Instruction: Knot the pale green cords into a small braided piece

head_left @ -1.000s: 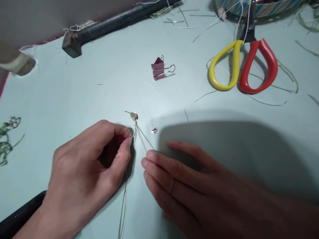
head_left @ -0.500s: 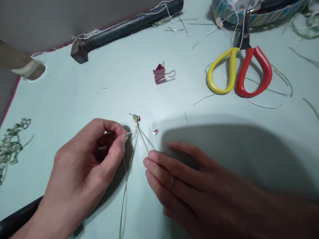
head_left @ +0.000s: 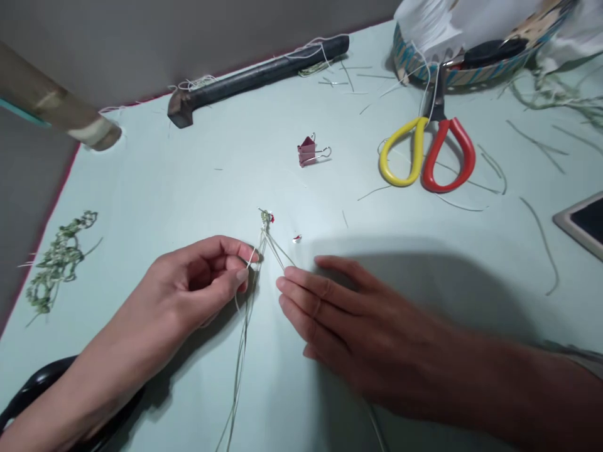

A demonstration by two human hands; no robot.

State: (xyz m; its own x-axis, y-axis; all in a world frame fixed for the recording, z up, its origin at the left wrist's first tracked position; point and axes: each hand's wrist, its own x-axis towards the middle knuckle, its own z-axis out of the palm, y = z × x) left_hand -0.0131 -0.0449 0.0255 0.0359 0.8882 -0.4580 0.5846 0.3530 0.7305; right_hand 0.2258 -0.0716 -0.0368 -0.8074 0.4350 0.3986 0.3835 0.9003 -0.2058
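A small knotted green-and-white thread piece [head_left: 266, 218] with a red bit on its side lies mid-table, a thin pin through its top. Several loose thread ends [head_left: 244, 339] trail from it toward me. My left hand [head_left: 207, 276] is closed just left of these, a pale thread [head_left: 254, 250] running between thumb and forefinger. My right hand [head_left: 325, 314] lies palm down, fingers nearly straight and close together. Two or so taut green threads [head_left: 281, 251] run from the knot under its fingertips, held there. A tiny red-and-white piece [head_left: 296, 238] lies just beyond.
A maroon binder clip [head_left: 307, 152] sits farther back. Scissors [head_left: 426, 154] with yellow and red handles lean on a basket [head_left: 475, 75]. A dark metal bar [head_left: 259, 78] lies along the back edge. Knotted green threadwork [head_left: 61, 260] is at left, a phone-like device [head_left: 584, 223] at right.
The camera view has shifted, bringing more of the right side in. My left forefinger has straightened and the thumb has drawn back along the pale thread. My right hand keeps its place on the threads.
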